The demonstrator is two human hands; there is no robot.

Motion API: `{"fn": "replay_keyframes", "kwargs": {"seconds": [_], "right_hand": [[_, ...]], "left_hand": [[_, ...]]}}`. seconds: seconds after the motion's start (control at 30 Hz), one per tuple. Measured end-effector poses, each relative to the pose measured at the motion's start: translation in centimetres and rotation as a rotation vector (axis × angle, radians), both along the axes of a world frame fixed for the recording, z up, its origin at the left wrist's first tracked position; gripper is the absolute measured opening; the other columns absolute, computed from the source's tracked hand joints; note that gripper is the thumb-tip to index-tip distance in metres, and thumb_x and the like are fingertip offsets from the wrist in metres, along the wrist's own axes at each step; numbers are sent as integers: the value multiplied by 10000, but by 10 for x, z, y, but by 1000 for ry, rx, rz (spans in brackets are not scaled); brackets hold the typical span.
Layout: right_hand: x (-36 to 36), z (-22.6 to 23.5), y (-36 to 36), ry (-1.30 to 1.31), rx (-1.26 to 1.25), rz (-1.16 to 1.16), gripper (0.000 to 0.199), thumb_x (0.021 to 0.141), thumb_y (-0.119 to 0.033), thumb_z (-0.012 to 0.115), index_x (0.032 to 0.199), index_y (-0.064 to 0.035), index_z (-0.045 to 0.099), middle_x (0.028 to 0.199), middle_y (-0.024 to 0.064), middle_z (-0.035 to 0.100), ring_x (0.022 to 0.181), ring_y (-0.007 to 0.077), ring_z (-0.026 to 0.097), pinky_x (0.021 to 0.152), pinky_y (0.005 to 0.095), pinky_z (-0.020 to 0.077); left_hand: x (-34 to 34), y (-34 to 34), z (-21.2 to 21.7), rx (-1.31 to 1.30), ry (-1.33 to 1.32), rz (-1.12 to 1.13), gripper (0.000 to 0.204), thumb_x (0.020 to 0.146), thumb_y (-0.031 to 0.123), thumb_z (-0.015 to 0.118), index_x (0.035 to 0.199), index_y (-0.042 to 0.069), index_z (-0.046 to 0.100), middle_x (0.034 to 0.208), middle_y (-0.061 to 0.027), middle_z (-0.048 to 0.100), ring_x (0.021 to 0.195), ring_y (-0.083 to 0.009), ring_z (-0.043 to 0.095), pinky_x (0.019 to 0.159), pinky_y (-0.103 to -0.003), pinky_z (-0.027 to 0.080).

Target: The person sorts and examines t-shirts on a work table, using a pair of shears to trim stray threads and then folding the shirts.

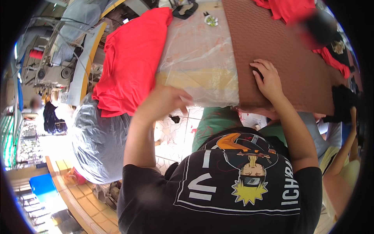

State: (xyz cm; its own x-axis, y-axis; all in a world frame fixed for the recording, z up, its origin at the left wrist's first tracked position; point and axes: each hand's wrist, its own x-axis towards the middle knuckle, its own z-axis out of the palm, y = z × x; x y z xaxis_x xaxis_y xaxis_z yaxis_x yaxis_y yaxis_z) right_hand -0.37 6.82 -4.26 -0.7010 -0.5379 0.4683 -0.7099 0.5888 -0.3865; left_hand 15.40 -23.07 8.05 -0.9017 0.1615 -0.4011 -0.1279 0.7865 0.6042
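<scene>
Our black printed shirt [233, 183] fills the foreground, both arms raised to the table [194, 78].
Our right hand [267, 80] lies open, flat on the brown textured mat [272, 39]; our left hand [165, 101] curls at the plastic-covered table's edge beside red cloth [130, 62], its grip unclear.

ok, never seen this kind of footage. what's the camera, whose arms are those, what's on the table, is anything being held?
One picture, from a wide fisheye camera worn on a person's head, looking down, so edges curve and the person's own black printed T-shirt fills the bottom. No machine here: both arms are the wearer's. The right hand lies flat on a brown textured mat, gripping nothing. The left hand is raised at the near edge of the table, which is covered in clear plastic sheeting; it is blurred, so whether it holds anything is unclear. Red fabric drapes over the table's left end, with a plastic-wrapped bundle below it.
</scene>
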Motion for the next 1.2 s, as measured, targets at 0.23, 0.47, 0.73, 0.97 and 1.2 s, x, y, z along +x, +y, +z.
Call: {"fn": "replay_keyframes", "kwargs": {"seconds": [0.23, 0.47, 0.73, 0.97, 1.2], "right_hand": [[-5, 2, -4, -7, -9, 21, 221, 824, -117, 572, 1039, -77, 604, 1135, 87, 562, 1091, 281, 503, 893, 402, 402], [-5, 0, -1, -2, -11, 15, 222, 822, -120, 572, 1037, -75, 604, 1133, 89, 564, 1094, 285, 501, 899, 407, 400], [-5, -2, -3, -10, -43, 20, 232, 806, -112, 583, 1035, -81, 607, 1137, 91, 563, 1100, 285, 499, 911, 419, 395], [2, 6, -5, -34, -68, 93, 199, 794, -140, 608, 982, -78, 619, 1099, 79, 575, 1082, 282, 505, 913, 403, 396], [46, 44, -18, -69, 31, 533, 228, 757, -173, 665, 962, -79, 625, 996, 91, 607, 998, 289, 546, 868, 412, 419]], "left_hand": [[-33, -85, -58, -548, 639, 420, 270, 813, 214, 625, 1048, 82, 643, 1100, -152, 609, 1006, -318, 572, 861, -401, 459], [-114, -129, -125, -533, 690, 720, 322, 796, 274, 660, 1066, 99, 655, 1056, -151, 624, 968, -302, 597, 831, -395, 472], [-91, -126, -88, 97, 367, 631, 322, 828, 364, 626, 961, 79, 694, 853, -137, 688, 813, -278, 660, 803, -351, 476], [-46, -38, -28, -177, 416, 154, 463, 864, 260, 581, 1294, 118, 485, 1332, -150, 462, 1289, -322, 367, 1028, -436, 330], [-8, -62, -61, -832, 49, 601, 876, 696, 255, 724, 1412, 91, 247, 1427, -160, 277, 1323, -345, 254, 965, -537, 372]]}}
